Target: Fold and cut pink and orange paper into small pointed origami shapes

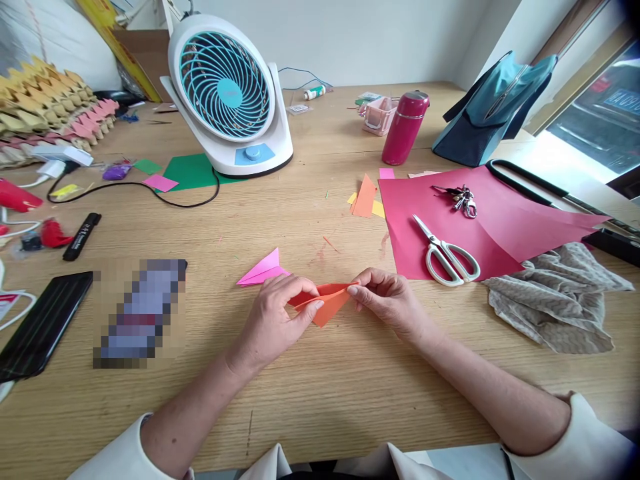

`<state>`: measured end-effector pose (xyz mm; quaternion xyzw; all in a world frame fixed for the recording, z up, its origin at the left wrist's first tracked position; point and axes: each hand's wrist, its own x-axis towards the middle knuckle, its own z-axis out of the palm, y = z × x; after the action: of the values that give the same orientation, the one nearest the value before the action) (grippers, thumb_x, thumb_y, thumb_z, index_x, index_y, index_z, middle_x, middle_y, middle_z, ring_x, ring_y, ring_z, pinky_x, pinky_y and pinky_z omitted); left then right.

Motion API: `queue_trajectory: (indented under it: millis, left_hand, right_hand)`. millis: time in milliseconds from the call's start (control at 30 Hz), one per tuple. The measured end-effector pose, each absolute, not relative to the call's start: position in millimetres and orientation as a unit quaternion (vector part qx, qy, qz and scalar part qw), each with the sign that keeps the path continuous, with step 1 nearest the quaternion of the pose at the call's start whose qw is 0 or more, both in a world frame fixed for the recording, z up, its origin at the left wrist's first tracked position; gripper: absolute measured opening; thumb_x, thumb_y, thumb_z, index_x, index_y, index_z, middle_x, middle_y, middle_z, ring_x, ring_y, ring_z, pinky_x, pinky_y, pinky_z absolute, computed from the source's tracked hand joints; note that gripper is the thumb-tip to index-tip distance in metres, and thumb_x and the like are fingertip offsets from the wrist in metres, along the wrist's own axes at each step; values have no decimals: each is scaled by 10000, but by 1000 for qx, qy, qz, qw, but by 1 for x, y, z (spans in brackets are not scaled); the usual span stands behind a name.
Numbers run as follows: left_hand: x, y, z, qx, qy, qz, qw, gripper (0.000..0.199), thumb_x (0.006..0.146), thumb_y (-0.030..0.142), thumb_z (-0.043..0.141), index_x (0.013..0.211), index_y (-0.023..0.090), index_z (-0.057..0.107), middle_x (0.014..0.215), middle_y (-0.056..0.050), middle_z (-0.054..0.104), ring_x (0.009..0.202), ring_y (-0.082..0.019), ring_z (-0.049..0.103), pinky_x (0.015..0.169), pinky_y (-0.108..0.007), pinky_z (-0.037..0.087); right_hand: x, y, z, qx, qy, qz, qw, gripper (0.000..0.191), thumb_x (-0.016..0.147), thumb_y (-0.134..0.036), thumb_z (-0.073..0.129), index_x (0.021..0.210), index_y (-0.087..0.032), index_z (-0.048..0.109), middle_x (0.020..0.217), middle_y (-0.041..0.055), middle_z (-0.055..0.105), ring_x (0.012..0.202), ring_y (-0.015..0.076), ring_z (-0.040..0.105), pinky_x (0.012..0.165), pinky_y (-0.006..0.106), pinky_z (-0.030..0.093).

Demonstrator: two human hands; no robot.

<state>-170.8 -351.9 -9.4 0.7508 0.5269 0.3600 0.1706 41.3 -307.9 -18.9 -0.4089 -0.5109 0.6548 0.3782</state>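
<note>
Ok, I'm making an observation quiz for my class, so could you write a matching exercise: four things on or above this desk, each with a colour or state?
1. scissors
2. orange paper
3. marker
4. flask

A. black, lying flat
B. magenta, standing upright
C. white-handled
D. pinched by left hand and right hand

Pairs: 1-C, 2-D, 3-A, 4-B

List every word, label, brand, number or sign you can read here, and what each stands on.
No text can be read with certainty.
Black marker: white lettering, too small.
Fan hub: faint mark, too blurred.
White-and-green tube: print too small.
Blue sign outside the window: letters too blurred.
Phone-like object: pixelated, nothing legible.
Other print: too small or blurred.
</note>
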Motion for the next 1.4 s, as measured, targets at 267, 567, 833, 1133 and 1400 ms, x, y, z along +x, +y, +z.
queue_trajectory:
  millis: [267,567,833,1133,1400]
  left_hand:
    - [-169,-356,4,816,509,269,61,41,893,259,655,859,236,654,936,26,748,881,-205,623,946,-445,358]
    - [-165,-359,-2,803,462,324,193,146,930,94,518,822,187,544,787,1,571,737,-128,530,691,-264,403]
    - [-164,-358,-1,805,456,319,205,165,878,46,527,795,188,520,758,10,551,714,-122,511,666,-251,394]
    - [-166,-359,0,790,475,327,209,149,861,55,538,786,184,543,740,13,572,708,-122,533,680,-257,403]
    - [-165,-357,0,747,528,331,232,143,854,85,553,757,190,568,738,16,625,682,-121,574,666,-255,425]
  right_hand:
    - [37,-317,-29,-379,-553,637,380,295,778,-431,795,750,-173,656,662,-22,604,597,95,475,560,236,363]
    - [35,-320,-32,-358,-556,641,391,226,824,-403,756,841,-193,675,772,11,689,702,130,583,639,252,458]
    - [36,-318,-30,-372,-563,632,382,252,805,-439,761,820,-195,700,780,29,708,714,150,605,653,276,473]
    - [37,-318,-22,-386,-576,621,366,305,785,-458,776,743,-170,687,672,1,622,620,118,495,583,253,381]
    - [39,-317,-18,-405,-593,602,349,376,828,-531,711,730,-183,609,622,-33,482,588,113,398,550,259,311]
